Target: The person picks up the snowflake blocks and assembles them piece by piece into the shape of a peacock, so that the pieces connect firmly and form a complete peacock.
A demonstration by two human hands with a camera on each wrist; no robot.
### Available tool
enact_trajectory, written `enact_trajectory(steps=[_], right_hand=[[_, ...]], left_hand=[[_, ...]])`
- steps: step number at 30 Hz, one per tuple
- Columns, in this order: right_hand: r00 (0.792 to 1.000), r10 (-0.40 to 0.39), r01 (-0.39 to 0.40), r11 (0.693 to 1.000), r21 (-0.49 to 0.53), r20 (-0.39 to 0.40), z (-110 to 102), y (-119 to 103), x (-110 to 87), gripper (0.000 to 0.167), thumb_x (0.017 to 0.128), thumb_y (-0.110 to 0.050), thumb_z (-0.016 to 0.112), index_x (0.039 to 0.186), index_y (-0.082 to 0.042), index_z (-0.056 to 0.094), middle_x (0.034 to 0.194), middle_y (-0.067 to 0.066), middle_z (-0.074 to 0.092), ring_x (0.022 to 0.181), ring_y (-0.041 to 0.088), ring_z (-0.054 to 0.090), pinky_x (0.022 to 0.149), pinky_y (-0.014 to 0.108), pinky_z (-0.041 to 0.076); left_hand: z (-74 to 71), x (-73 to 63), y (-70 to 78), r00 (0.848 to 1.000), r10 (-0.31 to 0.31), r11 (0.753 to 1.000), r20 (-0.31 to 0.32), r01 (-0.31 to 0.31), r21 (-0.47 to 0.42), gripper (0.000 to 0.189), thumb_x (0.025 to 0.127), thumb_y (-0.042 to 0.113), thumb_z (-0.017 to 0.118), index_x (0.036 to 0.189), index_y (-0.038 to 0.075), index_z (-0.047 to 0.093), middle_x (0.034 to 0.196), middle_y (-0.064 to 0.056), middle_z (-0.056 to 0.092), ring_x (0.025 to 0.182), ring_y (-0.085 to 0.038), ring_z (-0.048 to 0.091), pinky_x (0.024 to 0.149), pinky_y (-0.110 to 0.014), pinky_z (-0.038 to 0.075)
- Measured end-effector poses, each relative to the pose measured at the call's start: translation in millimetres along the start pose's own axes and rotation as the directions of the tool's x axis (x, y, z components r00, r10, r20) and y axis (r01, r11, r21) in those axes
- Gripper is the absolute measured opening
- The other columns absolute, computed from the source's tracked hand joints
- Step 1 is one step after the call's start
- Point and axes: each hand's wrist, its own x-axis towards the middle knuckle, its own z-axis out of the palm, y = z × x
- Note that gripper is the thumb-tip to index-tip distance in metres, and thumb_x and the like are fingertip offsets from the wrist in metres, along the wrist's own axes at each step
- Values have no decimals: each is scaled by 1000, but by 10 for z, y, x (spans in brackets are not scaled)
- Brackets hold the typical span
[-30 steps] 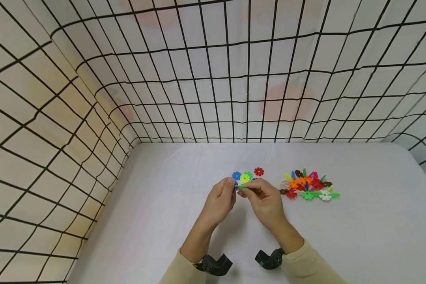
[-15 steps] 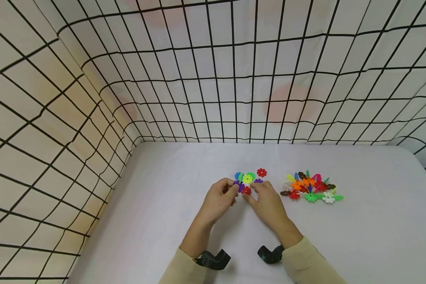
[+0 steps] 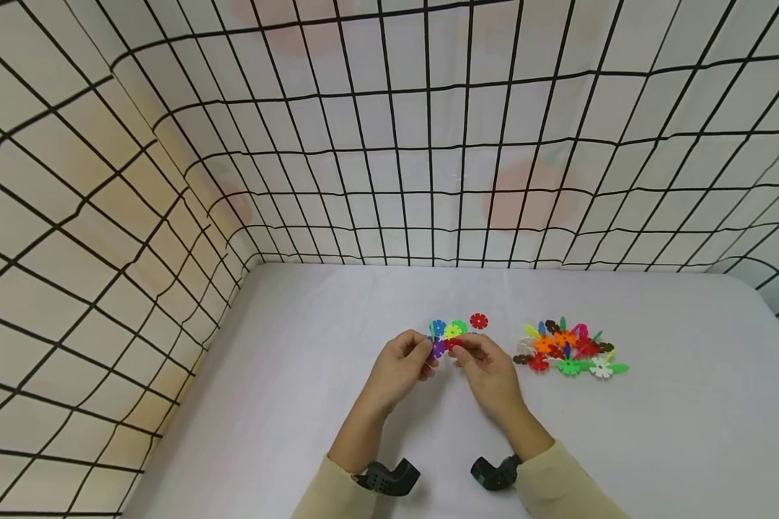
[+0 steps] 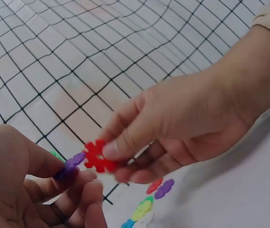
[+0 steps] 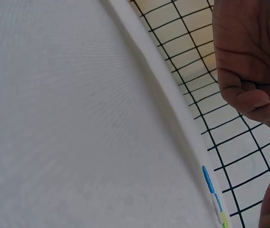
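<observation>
My left hand [image 3: 399, 367] pinches a purple notched plastic disc [image 4: 71, 166] between thumb and forefinger, above the table. A green disc [image 4: 56, 155], seen nearly edge-on, shows behind the purple one. My right hand [image 3: 490, 367] pinches a red snowflake-shaped disc [image 4: 97, 156] by its right side. In the left wrist view the red disc's left edge meets the tip of the purple disc. Beyond the hands lie a blue disc [image 3: 438, 328], a yellow-green disc [image 3: 452, 331] and another red disc [image 3: 479, 321]. The right wrist view shows neither held disc.
A built cluster of many-coloured discs [image 3: 568, 349] lies to the right of my right hand. Black wire mesh [image 3: 454, 151] over pale cloth rises behind the white-covered table [image 3: 298, 404] and along its left side. Each wrist wears a black camera mount [image 3: 389, 477].
One second ago my right hand held the green disc against the purple one. It let go of the green, took hold of a red disc, and has brought it to the purple disc.
</observation>
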Motion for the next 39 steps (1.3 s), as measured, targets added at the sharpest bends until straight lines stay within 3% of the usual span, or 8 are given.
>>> enact_trajectory(steps=[4,7,16,22,29,34,37,39], right_hand=[[996,-88,91,987,133,-28,7,2,-12,20,97,-3,67,115,4,66,102,13,73,88,17,73,83,19,59],[989,-144,148,977,154,-39,12,10,-10,18,96,1,66,113,6,67,99,4,73,87,8,72,82,19,59],[935,-349,354,930,95,-71,5,52,10,21,89,13,68,107,5,75,96,19,69,86,4,70,78,16,59],[919,-383,388,921,41,-95,9,44,11,20,86,14,71,102,5,77,93,20,71,82,4,70,74,14,57],[902,-423,418,906,-68,-88,-12,36,15,19,84,11,75,99,1,79,92,13,74,81,9,67,74,10,55],[924,-377,368,922,-119,-63,-26,32,37,22,87,7,74,108,1,76,103,11,73,91,16,69,83,12,56],[963,-267,244,927,-286,-43,-32,37,55,31,91,-2,74,122,-3,70,119,12,68,102,24,67,93,26,58],[983,-179,146,891,-430,-38,-40,61,66,36,92,-8,74,128,-5,66,128,14,63,113,30,63,99,39,56]], left_hand=[[12,6,-20,1000,-15,1000,-13,15,0,23,105,23,54,96,4,63,83,-7,65,69,-13,59,68,-29,56],[26,12,-23,999,-31,999,-30,30,-19,23,104,24,56,93,5,61,80,-7,65,68,-13,58,68,-29,55],[54,19,-15,997,-77,993,-28,74,-90,22,103,20,58,86,6,57,71,0,60,62,-10,54,62,-23,51],[40,32,-43,995,-101,979,10,102,-175,21,104,15,57,84,6,56,69,1,59,59,-7,53,59,-18,51],[89,26,-57,996,-84,984,-9,82,-160,22,103,13,58,83,5,56,68,1,59,59,-7,54,57,-17,51],[103,42,-61,995,-94,982,-33,87,-165,22,103,18,61,90,0,62,71,1,63,62,-8,59,61,-19,55],[54,61,-60,992,-95,987,-80,83,-140,25,101,22,64,97,-3,68,77,-1,65,67,-9,60,66,-20,55],[-2,68,-59,989,-90,989,-119,75,-125,26,100,23,66,99,-3,71,81,-3,66,70,-9,60,68,-21,55]])
